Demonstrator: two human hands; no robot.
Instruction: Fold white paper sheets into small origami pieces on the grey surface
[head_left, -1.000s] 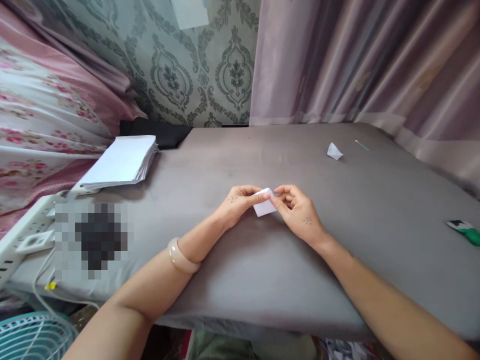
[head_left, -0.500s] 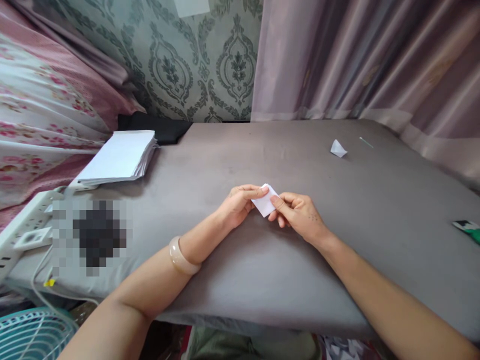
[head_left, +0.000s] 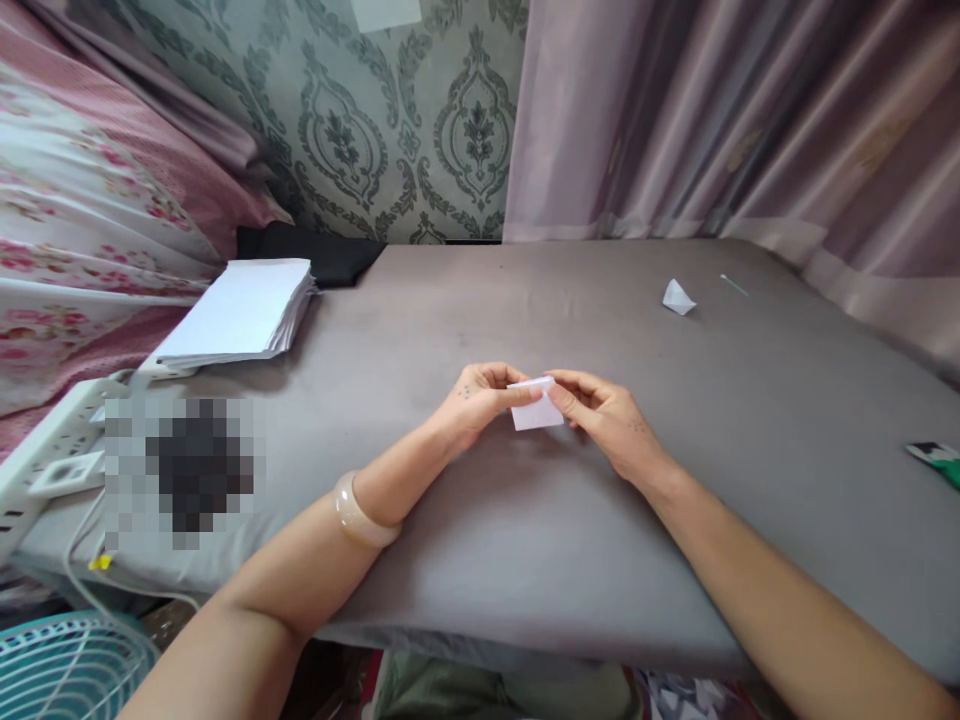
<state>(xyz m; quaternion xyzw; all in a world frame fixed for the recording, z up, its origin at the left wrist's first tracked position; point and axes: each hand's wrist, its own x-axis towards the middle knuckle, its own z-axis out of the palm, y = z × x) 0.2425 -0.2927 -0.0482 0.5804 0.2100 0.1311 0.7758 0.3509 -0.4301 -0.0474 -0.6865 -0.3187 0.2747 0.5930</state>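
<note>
Our left hand (head_left: 478,402) and right hand (head_left: 609,420) each pinch the folded paper (head_left: 537,417), thumbs in front, over the counter (head_left: 480,560), in from its near edge. It is already folded small; we cannot tell whether folds remain. Toward the far right corner sits another folded piece (head_left: 679,298); toward the far left, stacked sheets (head_left: 240,305). We can read no writing.

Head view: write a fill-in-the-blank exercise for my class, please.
The left hand and right hand hold folded paper coloured ____.
The pale bangle circles the ____ forearm.
The thin stick lies to the ____ of the paper shape.
The flat item behind the paper stack is coloured ____.
Missing words: white; left; right; black.
</note>
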